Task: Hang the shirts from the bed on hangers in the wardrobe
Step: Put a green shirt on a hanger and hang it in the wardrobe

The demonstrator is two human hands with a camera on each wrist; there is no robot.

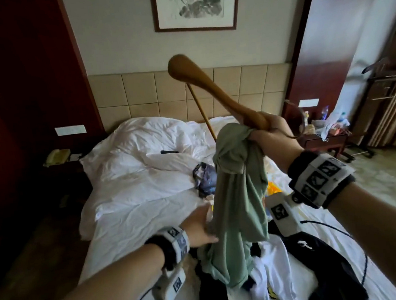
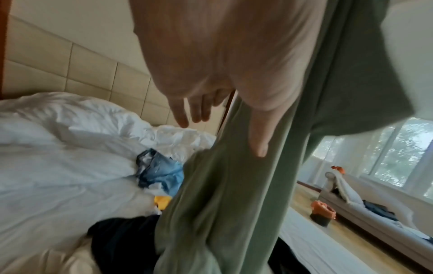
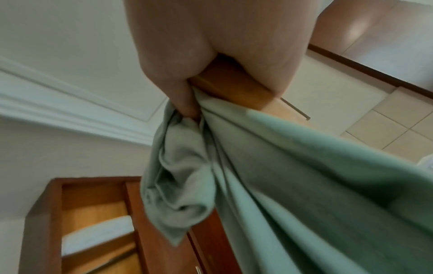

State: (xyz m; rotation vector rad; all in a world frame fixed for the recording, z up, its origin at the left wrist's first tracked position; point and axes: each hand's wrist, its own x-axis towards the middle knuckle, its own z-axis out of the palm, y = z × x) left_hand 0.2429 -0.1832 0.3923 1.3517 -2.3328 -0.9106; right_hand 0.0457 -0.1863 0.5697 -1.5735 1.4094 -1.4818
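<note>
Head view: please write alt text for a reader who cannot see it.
The right hand grips a wooden hanger and a bunched green shirt above the bed. The open left hand touches the hanging shirt; more clothes lie below.

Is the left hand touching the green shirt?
Touching. The left wrist view shows the left hand's thumb lying flat against the green shirt.

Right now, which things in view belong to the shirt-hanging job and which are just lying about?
Job:
- green shirt, bunched top gripped by the right hand
- wooden hanger, gripped in that same hand
- left hand, fingers straight against the shirt
- dark and white clothes pile on the bed

Lying about:
- blue garment
- telephone
- framed picture
- cluttered nightstand
</note>
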